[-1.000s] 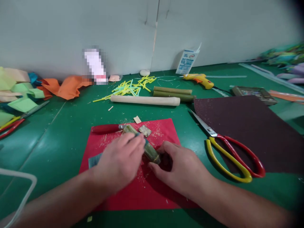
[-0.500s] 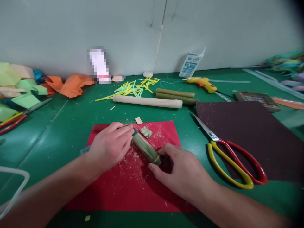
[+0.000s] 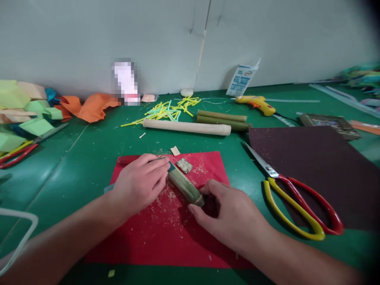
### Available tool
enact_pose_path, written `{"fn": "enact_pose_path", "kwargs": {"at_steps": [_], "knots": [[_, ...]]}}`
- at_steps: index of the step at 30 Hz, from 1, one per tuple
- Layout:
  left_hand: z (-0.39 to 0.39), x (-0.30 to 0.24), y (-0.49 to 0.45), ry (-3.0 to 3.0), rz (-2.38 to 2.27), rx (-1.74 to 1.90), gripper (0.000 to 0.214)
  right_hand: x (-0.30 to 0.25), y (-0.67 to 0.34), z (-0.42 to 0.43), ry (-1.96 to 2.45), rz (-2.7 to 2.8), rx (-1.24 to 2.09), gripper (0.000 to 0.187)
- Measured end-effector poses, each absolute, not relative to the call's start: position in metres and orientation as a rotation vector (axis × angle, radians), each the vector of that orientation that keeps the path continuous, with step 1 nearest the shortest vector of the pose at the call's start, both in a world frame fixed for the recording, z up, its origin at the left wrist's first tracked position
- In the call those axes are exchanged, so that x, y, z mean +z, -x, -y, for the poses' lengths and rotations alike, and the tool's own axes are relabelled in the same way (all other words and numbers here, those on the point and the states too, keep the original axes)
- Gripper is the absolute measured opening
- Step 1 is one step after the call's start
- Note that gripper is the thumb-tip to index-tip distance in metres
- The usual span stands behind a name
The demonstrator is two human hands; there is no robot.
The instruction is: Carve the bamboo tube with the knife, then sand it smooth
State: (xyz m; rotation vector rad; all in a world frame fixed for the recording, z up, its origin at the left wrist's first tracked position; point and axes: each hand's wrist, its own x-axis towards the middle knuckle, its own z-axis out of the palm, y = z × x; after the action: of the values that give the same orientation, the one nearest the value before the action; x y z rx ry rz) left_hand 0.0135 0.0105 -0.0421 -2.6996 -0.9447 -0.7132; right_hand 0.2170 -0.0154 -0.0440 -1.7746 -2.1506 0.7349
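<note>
A short green bamboo piece lies slanted above a red sheet strewn with pale shavings. Its near end is pinched between thumb and fingers of my right hand. My left hand is closed over the far end, pressing a small dark patch that looks like sandpaper against the bamboo; most of that patch is hidden under the fingers. Beside the bamboo lies a worn, dusty square. A small pale wood chip rests at the sheet's top edge.
Large red-and-yellow scissors lie to the right, partly on a dark brown sheet. Behind are a pale stick, bamboo pieces, yellow strips and a yellow glue gun. More scissors and orange paper sit left.
The whole view has shifted slightly, so things appear a little further right. Both hands keep their hold on the bamboo and the dark patch, with hardly any other movement.
</note>
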Motion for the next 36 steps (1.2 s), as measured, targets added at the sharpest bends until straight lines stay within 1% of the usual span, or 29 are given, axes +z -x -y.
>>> {"fn": "enact_pose_path", "kwargs": {"at_steps": [3,5,8,12,14,16,20,21,24,28,30,33,36], "knots": [[-0.011,-0.043,-0.014,2.796,0.809,-0.586,0.024,-0.044,-0.217,0.015,1.758,2.168,0.745,0.017],[-0.013,-0.044,-0.012,2.825,0.699,-0.612,0.021,-0.045,-0.217,0.015,1.759,2.164,0.757,0.017],[-0.013,-0.046,-0.011,2.657,0.929,-0.711,0.018,-0.046,-0.218,0.015,1.769,2.148,0.76,0.019],[-0.006,-0.047,-0.016,2.784,0.805,-0.506,0.027,-0.047,-0.219,0.015,1.749,2.168,0.782,0.016],[-0.006,-0.046,-0.017,2.785,0.744,-0.62,0.021,-0.048,-0.218,0.014,1.759,2.156,0.776,0.018],[-0.007,-0.045,-0.018,2.696,0.879,-0.687,0.018,-0.048,-0.218,0.014,1.765,2.15,0.774,0.021],[-0.009,-0.043,-0.018,2.764,0.826,-0.53,0.023,-0.048,-0.218,0.013,1.735,2.17,0.805,0.02],[-0.009,-0.043,-0.018,2.78,0.755,-0.619,0.019,-0.048,-0.218,0.013,1.737,2.166,0.806,0.02],[-0.01,-0.042,-0.018,2.71,0.887,-0.705,0.019,-0.047,-0.219,0.014,1.755,2.149,0.798,0.021],[-0.009,-0.043,-0.02,2.759,0.833,-0.592,0.021,-0.045,-0.218,0.015,1.75,2.158,0.814,0.02],[-0.012,-0.042,-0.019,2.792,0.721,-0.629,0.017,-0.045,-0.218,0.015,1.759,2.153,0.806,0.02],[-0.02,-0.04,-0.016,2.653,0.896,-0.647,0.018,-0.045,-0.218,0.015,1.772,2.144,0.785,0.023],[-0.021,-0.037,-0.012,2.623,1.007,-0.562,0.023,-0.045,-0.218,0.014,1.763,2.144,0.788,0.022]]}}
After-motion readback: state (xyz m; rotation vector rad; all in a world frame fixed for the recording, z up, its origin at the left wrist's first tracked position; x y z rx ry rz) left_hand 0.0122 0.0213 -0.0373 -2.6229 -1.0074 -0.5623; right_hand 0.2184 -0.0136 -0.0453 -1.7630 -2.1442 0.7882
